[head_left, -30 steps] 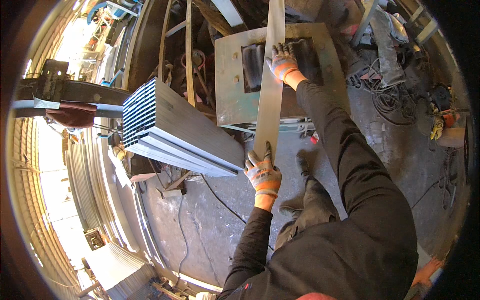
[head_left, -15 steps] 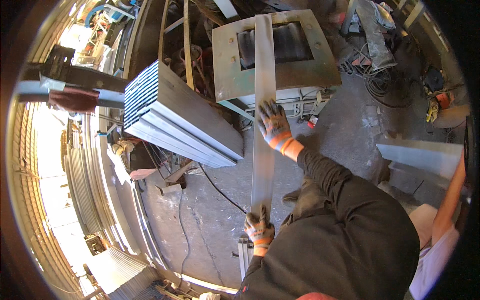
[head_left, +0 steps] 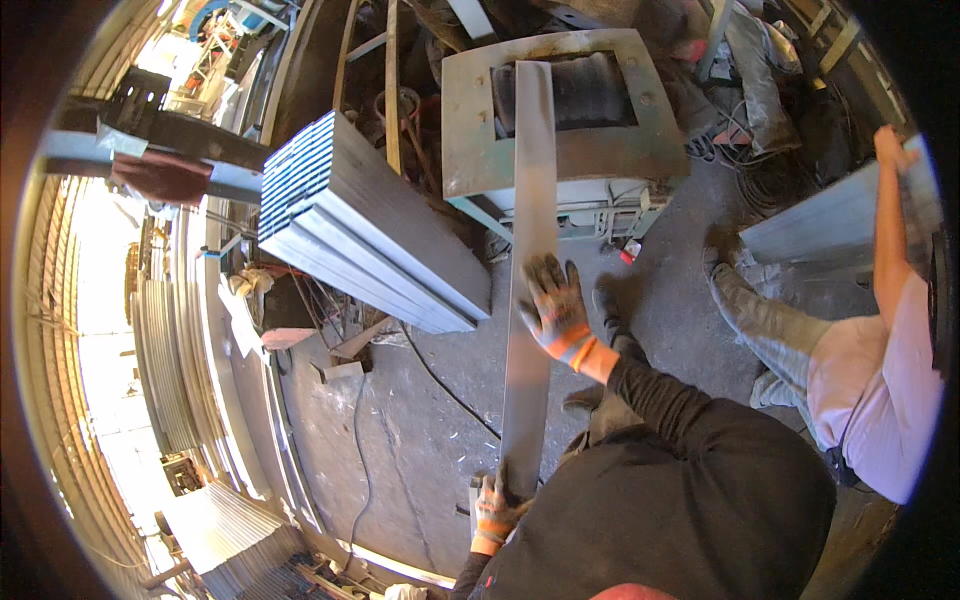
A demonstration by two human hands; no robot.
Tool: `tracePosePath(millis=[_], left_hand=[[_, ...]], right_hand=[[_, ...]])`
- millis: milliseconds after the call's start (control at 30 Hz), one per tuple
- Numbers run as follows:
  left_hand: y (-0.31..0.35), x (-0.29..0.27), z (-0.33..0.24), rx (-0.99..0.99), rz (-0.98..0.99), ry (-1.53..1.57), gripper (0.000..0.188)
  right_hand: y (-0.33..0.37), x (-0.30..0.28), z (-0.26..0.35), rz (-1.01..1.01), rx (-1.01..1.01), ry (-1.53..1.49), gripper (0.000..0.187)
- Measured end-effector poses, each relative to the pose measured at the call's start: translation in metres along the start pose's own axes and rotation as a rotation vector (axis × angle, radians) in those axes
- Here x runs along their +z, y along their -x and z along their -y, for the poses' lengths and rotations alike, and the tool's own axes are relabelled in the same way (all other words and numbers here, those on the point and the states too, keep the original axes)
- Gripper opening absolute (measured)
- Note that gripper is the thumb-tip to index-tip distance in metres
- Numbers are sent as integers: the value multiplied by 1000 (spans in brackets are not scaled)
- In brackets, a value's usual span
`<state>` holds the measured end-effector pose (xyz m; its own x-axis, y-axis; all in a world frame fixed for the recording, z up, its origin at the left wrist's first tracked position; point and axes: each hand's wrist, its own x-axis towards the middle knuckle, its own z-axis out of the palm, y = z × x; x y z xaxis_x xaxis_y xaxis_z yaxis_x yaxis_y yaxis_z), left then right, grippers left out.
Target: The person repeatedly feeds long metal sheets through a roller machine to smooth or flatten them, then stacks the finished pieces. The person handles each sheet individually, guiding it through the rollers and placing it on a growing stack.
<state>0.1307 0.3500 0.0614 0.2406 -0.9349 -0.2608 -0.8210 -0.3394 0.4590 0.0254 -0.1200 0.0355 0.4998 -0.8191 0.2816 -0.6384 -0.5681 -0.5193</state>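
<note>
A long, flat grey metal bar point(head_left: 535, 160) runs from near my body to the green-grey metal machine point(head_left: 470, 150). Its far end lies over the dark rectangular opening in the machine's top. My left hand point(head_left: 492, 512), in a grey and orange work glove, grips the near end; part of its fingers is hidden by the bar. Further along, my right hand point(head_left: 560, 308), gloved the same way, is open with fingers spread at the bar's right edge. Whether its palm presses on the metal I cannot tell.
Left of the bar stands a tall stack of metal profiles point(head_left: 380, 240). A black cable point(head_left: 440, 372) crosses the floor. On the right, a co-worker in a light shirt point(head_left: 875, 380) has a hand on a wide metal sheet point(head_left: 830, 215). Coiled cables point(head_left: 765, 185) lie behind it.
The bar has shifted toward me, its far end now over the machine's opening. Both my hands came nearer with it. The co-worker has moved into view, and the metal sheet has shifted away from me.
</note>
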Motion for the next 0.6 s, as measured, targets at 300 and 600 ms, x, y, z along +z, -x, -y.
tracePosePath(millis=[300,600], left_hand=[[-413,-68,-206,35,-75,-335,92],[-410,-56,-199,63,-24,-516,69]], right_hand=[[-377,11,-158,19,236,341,78],[-340,34,-225,-101,128,203,56]])
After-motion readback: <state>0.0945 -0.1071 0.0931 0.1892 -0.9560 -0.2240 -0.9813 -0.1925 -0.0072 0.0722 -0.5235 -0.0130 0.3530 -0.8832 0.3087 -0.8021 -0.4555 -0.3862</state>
